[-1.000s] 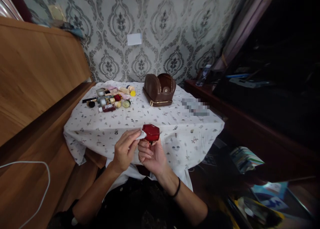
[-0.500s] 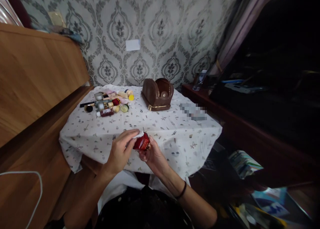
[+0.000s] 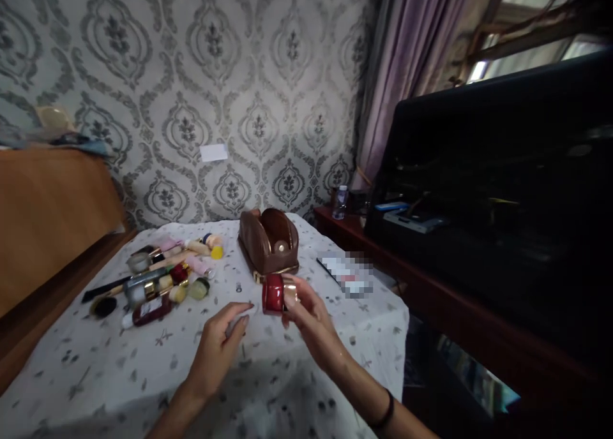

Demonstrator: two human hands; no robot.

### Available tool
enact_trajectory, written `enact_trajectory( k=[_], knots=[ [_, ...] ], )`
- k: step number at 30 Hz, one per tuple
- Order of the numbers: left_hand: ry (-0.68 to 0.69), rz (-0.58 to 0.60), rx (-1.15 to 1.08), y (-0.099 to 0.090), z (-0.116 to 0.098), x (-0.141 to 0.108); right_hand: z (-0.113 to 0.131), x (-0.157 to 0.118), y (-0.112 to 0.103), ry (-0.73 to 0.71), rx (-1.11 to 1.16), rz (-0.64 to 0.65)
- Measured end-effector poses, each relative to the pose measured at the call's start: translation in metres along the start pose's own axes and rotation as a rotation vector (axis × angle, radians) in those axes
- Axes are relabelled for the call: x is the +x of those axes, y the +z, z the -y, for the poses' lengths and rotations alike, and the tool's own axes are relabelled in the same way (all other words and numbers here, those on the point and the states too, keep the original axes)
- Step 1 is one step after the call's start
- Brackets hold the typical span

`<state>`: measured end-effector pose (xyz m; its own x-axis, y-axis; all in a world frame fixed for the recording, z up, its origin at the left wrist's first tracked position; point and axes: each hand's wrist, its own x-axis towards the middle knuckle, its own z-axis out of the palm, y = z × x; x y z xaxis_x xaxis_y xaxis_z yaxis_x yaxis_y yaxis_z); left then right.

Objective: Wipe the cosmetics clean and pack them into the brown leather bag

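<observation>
My right hand (image 3: 309,314) grips a red glass bottle (image 3: 272,294) by its gold cap (image 3: 290,292), the bottle lying sideways above the table. Just left of it, my left hand (image 3: 218,343) is closed in a pinch, apart from the bottle. Between its finger and thumb shows a bit of white tissue, hard to tell from the cloth behind. Beyond the bottle stands a brown cosmetic bag (image 3: 268,244) with its top open. Farther left lies a group of cosmetics, among them a dark red bottle (image 3: 152,311), a black-handled brush (image 3: 106,289) and a yellow-capped tube (image 3: 217,252).
A patterned white cloth (image 3: 191,388) covers the table. A blurred-out flat item (image 3: 347,273) lies right of the bag. A dark red ledge (image 3: 330,217) with a clear bottle (image 3: 340,203) borders the right side; a wooden panel (image 3: 57,215) stands at left.
The view has tilted up and turned right. My right hand has raised the red bottle toward the bag, and my left hand with the tissue has come away from it.
</observation>
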<state>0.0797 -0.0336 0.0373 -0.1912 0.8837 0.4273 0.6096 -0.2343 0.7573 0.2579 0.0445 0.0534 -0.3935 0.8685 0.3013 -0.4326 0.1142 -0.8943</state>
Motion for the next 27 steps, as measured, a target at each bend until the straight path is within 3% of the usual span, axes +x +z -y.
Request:
enact_trajectory(
  k=[5, 9, 12, 15, 20, 27],
  knots=[
    [0.088, 0.113, 0.177, 0.022, 0.002, 0.074, 0.049, 0.087, -0.031, -0.179, -0.206, -0.066],
    [0.131, 0.279, 0.668, 0.049, -0.014, 0.13, 0.069, 0.164, -0.037, -0.329, -0.572, -0.029],
    [0.122, 0.346, 1.019, 0.063, -0.02, 0.155, 0.069, 0.215, -0.037, -0.345, -0.949, 0.018],
    [0.093, 0.377, 1.121, 0.066, -0.017, 0.163, 0.067, 0.252, -0.04, -0.305, -1.179, 0.092],
    [0.046, 0.426, 1.137, 0.064, -0.012, 0.163, 0.071, 0.274, -0.055, -0.22, -1.267, 0.174],
    [0.027, 0.414, 1.125, 0.064, -0.013, 0.161, 0.066, 0.256, -0.066, -0.164, -1.296, 0.254]
  ],
)
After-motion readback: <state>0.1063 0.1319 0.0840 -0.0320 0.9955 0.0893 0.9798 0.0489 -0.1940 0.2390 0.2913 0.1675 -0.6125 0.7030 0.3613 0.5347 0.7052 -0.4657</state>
